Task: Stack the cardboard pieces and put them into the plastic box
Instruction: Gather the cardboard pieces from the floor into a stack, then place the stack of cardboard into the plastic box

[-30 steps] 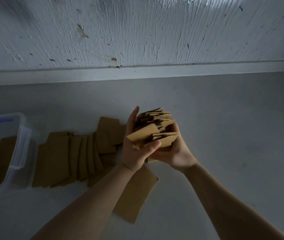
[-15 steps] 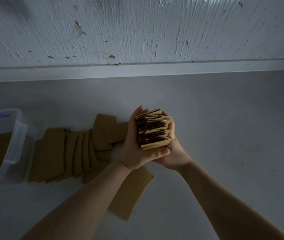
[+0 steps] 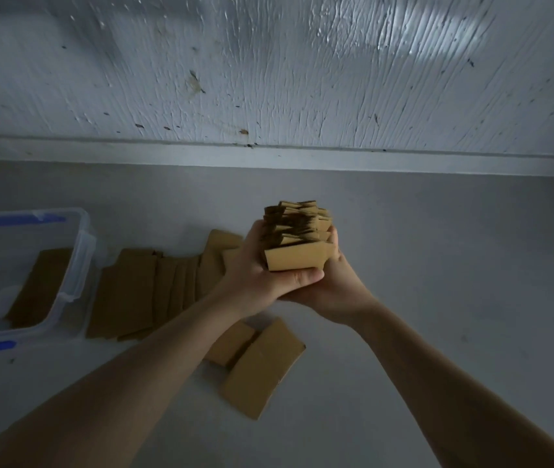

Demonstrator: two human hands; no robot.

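Both hands hold one thick stack of brown cardboard pieces [image 3: 297,238] above the grey floor. My left hand [image 3: 255,268] grips its left side with the thumb under the front piece. My right hand [image 3: 328,282] cups it from the right and below. The stack's edges are uneven. A fanned row of cardboard pieces [image 3: 140,288] lies on the floor to the left of my hands. Two more pieces [image 3: 262,363] lie under my forearms. The clear plastic box [image 3: 78,265] with blue clips stands at the left edge, with cardboard [image 3: 44,285] lying inside it.
A rough white wall [image 3: 269,69] with a baseboard [image 3: 269,157] runs across the far side. The grey floor [image 3: 454,265] stretches to the right of my hands.
The stack in my hands has gone from loose and splayed to squared, then tipped so a flat face shows toward me. The view shifted, showing more of the box and floor pieces.
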